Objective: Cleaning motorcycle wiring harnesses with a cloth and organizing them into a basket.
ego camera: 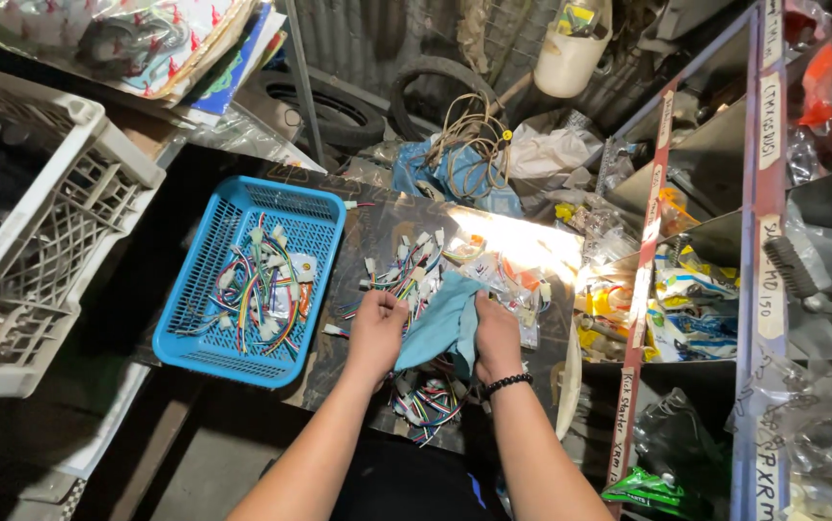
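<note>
At the middle of the dark desk (358, 367), a light blue cloth (440, 323) is held up between both hands, just above a spread of small wire harnesses with white plastic connectors (406, 270). The cloth hangs folded, its lower edge covering part of a second bundle of coloured wires (428, 403) lying at the near edge of the desk.

Left of the cloth sits a bright blue perforated plastic basket (204, 289), resting partly on the desk and holding more multicoloured wire harnesses (262, 289). Further left stands a large white plastic lattice crate (40, 222). Clear plastic packets (522, 285) lie just right of the cloth under strong light. Beyond the desk are a blue bag with a coil of tan cord (469, 135), a black rubber tyre (435, 82) and a white plastic container (566, 58). To the right, a grey metal shelf rack with red and blue uprights (754, 232) holds bagged parts. Nothing stands between the hands and the cloth.

The left hand (377, 333) has its grip closed narrowly, pinching the cloth's left edge together with what appears to be a small connector; the exact item is too small to tell. The right hand (496, 338), wearing a black beaded bracelet (508, 384), has its grip closed on the cloth's right side.
</note>
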